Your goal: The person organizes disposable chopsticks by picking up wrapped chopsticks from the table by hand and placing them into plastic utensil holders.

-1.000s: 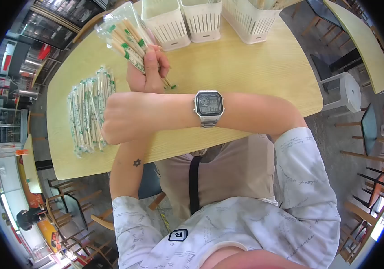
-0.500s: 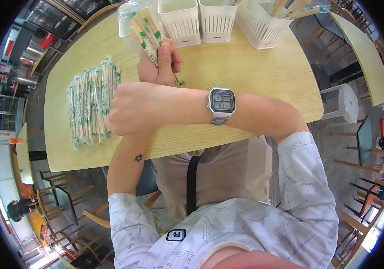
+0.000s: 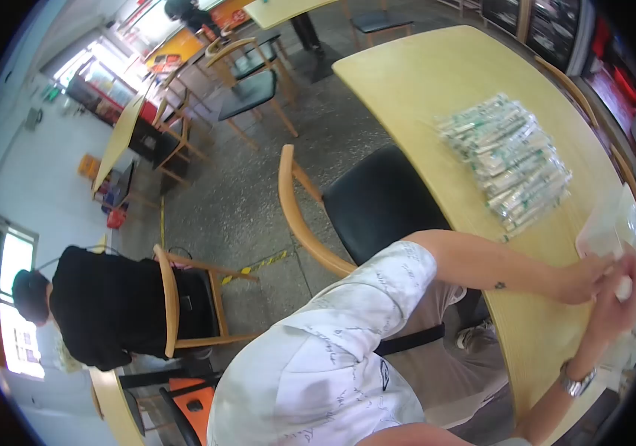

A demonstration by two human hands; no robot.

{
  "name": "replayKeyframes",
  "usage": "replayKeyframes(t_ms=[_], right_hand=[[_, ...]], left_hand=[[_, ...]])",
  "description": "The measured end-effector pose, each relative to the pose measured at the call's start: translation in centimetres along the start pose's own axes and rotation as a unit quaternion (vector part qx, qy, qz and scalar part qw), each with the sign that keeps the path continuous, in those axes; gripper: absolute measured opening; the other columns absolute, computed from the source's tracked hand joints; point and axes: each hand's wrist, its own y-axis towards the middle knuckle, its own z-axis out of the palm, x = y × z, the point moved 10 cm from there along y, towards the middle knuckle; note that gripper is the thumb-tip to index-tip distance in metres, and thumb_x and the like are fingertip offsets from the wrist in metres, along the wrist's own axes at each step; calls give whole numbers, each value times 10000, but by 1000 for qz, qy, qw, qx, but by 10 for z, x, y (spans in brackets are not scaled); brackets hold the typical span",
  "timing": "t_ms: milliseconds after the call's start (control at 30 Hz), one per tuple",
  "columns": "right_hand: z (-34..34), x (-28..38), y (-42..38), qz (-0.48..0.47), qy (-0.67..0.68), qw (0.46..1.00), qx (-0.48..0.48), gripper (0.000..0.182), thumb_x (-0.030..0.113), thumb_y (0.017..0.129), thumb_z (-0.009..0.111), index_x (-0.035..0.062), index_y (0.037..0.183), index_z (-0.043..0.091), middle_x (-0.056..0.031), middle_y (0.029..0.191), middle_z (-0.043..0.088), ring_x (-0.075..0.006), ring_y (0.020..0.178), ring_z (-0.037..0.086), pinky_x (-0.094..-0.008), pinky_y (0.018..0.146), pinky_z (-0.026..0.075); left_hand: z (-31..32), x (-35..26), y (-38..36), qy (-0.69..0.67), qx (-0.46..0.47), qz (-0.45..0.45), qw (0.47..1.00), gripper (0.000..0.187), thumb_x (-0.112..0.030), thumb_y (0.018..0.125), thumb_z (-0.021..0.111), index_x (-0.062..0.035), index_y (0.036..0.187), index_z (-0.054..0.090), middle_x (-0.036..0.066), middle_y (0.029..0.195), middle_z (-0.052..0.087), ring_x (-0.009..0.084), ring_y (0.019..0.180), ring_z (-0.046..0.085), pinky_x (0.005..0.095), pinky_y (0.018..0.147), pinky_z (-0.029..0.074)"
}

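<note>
My left hand [image 3: 587,279], on the arm with the small star tattoo, is at the right side of the view over the table. Its fingers look closed, but their tips are hidden behind my other hand. My right hand [image 3: 627,291], with the silver watch [image 3: 577,379] on its wrist, meets it there with fingers curled. Blur and overlap hide what lies between them. Just beyond them stands a white basket [image 3: 602,223] with clear plastic at its top. Paper-and-plastic-wrapped chopsticks [image 3: 507,160] lie in a flat pile on the table, farther back from my hands.
The pale wooden table [image 3: 407,78] curves along my front. A black-seated wooden chair [image 3: 381,197] stands close to its left edge. Behind, a person in black [image 3: 121,305] sits on another chair. More tables and chairs [image 3: 251,97] stand across the grey floor.
My view has swung to the left, so the table and chopstick pile now appear at the right. My crossed arms have come apart and my hands have met. The chopsticks in my left hand no longer show.
</note>
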Motion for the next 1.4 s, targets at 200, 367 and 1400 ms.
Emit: replayKeyframes(t_ms=[200, 367, 1400], right_hand=[[-57, -70, 2, 52, -12, 993, -107, 305, 219, 970, 629, -9, 1172, 645, -106, 1129, 685, -170, 998, 634, -315, 891, 499], [-34, -50, -43, 119, 34, 990, -64, 233, 87, 896, 654, 48, 1109, 567, -60, 996, 562, -163, 837, 513, -309, 772, 448], [47, -51, -110, 129, 351, 902, 216, 810, 203, 901, 694, 96, 1534, 199, -161, 1092, 632, -313, 1101, 547, -408, 918, 469]], left_hand=[[-24, -24, 3, 121, -48, -61, 990, 207, -112, 799, 624, -10, 971, 570, 153, 782, 605, 297, 745, 603, 442, 644, 453], [-23, -45, 1, -87, 31, -166, 982, 402, -332, 1077, 398, -49, 861, 586, 18, 739, 592, 110, 689, 564, 270, 641, 471], [17, -89, -25, 2, 198, -89, 976, 322, -257, 1080, 367, 12, 1184, 511, 127, 945, 687, 246, 1005, 658, 377, 914, 518]])
